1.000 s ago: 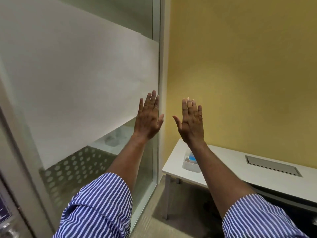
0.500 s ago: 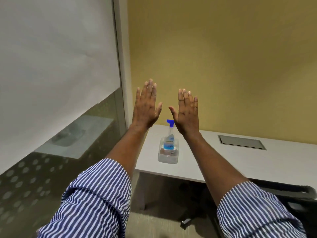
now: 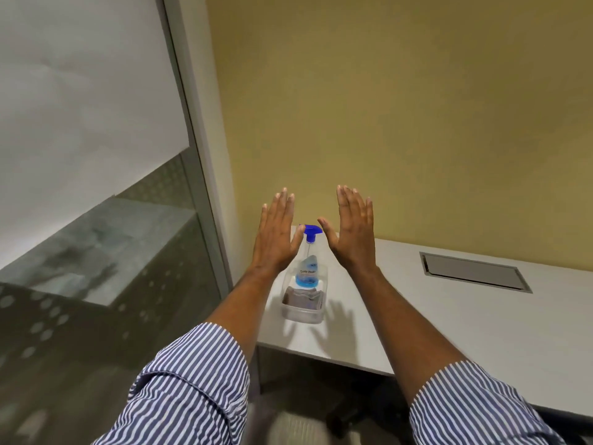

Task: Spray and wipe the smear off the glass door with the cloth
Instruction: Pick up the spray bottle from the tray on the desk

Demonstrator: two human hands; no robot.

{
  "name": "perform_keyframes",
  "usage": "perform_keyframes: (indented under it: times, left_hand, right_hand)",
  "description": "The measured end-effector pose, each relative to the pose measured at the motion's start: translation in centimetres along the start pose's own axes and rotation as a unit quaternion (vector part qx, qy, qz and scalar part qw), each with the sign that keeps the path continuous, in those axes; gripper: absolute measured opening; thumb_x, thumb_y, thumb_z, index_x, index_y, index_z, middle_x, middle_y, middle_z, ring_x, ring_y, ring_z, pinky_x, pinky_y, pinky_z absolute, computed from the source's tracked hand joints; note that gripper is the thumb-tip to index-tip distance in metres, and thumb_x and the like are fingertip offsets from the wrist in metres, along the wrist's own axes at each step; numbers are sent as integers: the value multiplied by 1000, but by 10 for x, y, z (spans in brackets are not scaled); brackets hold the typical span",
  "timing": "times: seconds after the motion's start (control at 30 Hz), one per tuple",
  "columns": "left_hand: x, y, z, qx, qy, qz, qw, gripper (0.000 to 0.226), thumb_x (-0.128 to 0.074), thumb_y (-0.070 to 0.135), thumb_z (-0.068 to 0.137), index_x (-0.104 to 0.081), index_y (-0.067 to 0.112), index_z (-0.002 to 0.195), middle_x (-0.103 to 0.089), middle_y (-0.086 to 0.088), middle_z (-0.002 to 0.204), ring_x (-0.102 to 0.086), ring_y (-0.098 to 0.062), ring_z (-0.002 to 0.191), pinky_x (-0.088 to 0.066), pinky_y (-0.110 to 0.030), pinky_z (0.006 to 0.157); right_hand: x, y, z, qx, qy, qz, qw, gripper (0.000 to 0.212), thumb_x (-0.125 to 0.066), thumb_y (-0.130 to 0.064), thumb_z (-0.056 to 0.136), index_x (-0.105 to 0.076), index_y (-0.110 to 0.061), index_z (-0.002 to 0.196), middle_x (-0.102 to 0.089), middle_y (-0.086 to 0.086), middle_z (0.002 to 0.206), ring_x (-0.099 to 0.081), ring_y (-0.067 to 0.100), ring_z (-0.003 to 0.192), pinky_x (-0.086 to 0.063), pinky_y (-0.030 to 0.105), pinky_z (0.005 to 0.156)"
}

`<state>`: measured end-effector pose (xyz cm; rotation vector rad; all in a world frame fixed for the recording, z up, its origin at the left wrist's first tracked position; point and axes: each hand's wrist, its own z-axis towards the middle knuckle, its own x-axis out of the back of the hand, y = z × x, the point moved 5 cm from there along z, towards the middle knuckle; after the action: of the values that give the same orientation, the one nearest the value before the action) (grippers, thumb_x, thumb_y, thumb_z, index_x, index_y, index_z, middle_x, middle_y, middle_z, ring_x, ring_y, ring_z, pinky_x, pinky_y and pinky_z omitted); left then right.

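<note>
Step in hand: the pick-up of the cleaning items, judged as not yet begun. Neither the spray bottle [image 3: 307, 261] nor the cloth [image 3: 301, 299] has been lifted.

Hand state: the left hand [image 3: 276, 234] and the right hand [image 3: 352, 231] are both raised, flat, fingers extended and close together, holding nothing. They hang above the bottle, one on each side of its blue trigger head, apart from it.

Location of task items: the bottle stands upright in a clear tub [image 3: 303, 313]. The cloth lies folded in the same tub, in front of the bottle's base. The tub sits on the white desk [image 3: 449, 322], near the desk corner closest to the glass door [image 3: 96, 220].

Next move, as judged: lower one hand to the bottle's neck below the trigger, take the cloth with the other, then turn left toward the door.

Surface and room: the door stands left of the bottle, frosted above, dotted film below. No smear can be made out on it. A yellow wall [image 3: 417, 107] rises behind the bottle. A closed cable hatch [image 3: 475, 273] lies flush in the desk, well right of the bottle.
</note>
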<state>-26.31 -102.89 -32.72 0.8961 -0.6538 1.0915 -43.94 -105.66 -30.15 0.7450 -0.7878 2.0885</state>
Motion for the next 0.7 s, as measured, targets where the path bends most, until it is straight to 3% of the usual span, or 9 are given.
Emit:
perform_keyframes:
  times: [0.13, 0.33, 0.53, 0.7]
  left_hand:
    - [-47, -17, 3, 68, -45, -41, 996, 72, -39, 38, 108, -1, 14, 165, 6, -3, 173, 8, -16, 160, 2, -39, 132]
    - [-119, -48, 7, 192, -176, -104, 960, 77, -38, 48, 108, 9, 21, 164, 10, 1, 174, 5, -17, 161, -7, -39, 132]
    - [-187, -79, 22, 201, -274, -92, 936, 75, -38, 48, 107, 3, 23, 164, 6, 0, 174, 4, -20, 161, 5, -42, 131]
    - [-234, -97, 39, 206, -302, -137, 921, 76, -45, 47, 105, -4, 23, 165, -4, 0, 174, -2, -21, 161, 2, -42, 131]
  right_hand:
    - [-38, 37, 10, -16, -35, 43, 998, 75, -45, -53, 103, -26, -11, 162, -32, 11, 168, -25, 30, 158, -9, 49, 131]
    - [-96, 84, 20, -52, -88, 58, 993, 78, -42, -58, 103, -24, -11, 162, -31, 10, 168, -24, 29, 158, -6, 45, 131]
    - [-166, 113, 23, -115, -190, 136, 965, 81, -58, -53, 100, -18, -22, 164, -23, 3, 172, -17, 19, 160, 0, 33, 128]
    - [-221, 124, 20, -195, -245, 227, 922, 86, -70, -44, 95, -22, -24, 162, -23, 1, 172, -16, 17, 159, -5, 37, 128]
